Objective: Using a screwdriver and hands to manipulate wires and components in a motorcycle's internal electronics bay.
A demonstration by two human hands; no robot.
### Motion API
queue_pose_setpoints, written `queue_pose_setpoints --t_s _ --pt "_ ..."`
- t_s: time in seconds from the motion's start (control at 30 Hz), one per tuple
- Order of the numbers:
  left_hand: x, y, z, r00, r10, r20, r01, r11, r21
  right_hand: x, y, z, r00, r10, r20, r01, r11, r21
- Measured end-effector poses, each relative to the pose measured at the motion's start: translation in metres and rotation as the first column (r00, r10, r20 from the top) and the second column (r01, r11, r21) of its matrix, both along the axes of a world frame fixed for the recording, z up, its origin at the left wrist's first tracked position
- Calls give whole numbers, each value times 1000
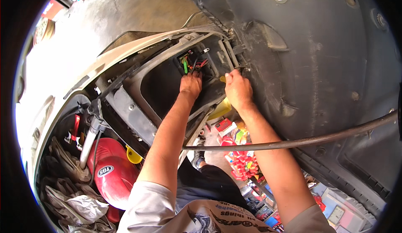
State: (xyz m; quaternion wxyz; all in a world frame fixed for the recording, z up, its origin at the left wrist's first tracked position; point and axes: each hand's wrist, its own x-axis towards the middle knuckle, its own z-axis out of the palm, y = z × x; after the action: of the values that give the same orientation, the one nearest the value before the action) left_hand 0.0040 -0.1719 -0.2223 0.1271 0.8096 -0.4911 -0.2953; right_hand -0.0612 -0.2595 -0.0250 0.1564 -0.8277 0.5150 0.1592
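Observation:
The storage box under a scooter's raised seat lies open in front of me. My left hand reaches down into it, fingers curled at the edge of a small compartment full of wires. A green piece stands up there, beside black and red leads. What these fingertips hold, if anything, is hidden. At the box's right rim, my right hand is closed, thumb on top. A small yellow piece, perhaps a tool handle, pokes out from its grip; the rest of it cannot be seen.
A dark curved bar crosses over my right forearm. A red tank-like part and crumpled bags lie at lower left, near a yellow funnel-like cup. Red packages and a red box lie below, past the scooter's side.

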Motion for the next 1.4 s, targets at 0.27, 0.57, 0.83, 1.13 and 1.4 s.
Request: queue_pose_setpoints --t_s 0.27,0.57,0.83,1.13,1.4 --pt "12 -6 12 986 22 -164 -22 1000 5 -22 -20 -10 959 193 207 -184 981 -64" --pt "11 -6 2 994 -46 -101 40 997 -64 -12 -10 -3 942 295 160 -288 955 -71" --pt "15 -4 13 992 -92 -92 92 996 -4 -14 -13 -4 890 421 177 -404 906 -125" --pt "20 -11 28 982 -131 -134 150 978 148 -11 -12 -1 980 198 30 -197 980 -41" --pt "28 -6 34 974 -100 -204 123 987 102 -11 -14 0 996 58 74 -53 997 -57"
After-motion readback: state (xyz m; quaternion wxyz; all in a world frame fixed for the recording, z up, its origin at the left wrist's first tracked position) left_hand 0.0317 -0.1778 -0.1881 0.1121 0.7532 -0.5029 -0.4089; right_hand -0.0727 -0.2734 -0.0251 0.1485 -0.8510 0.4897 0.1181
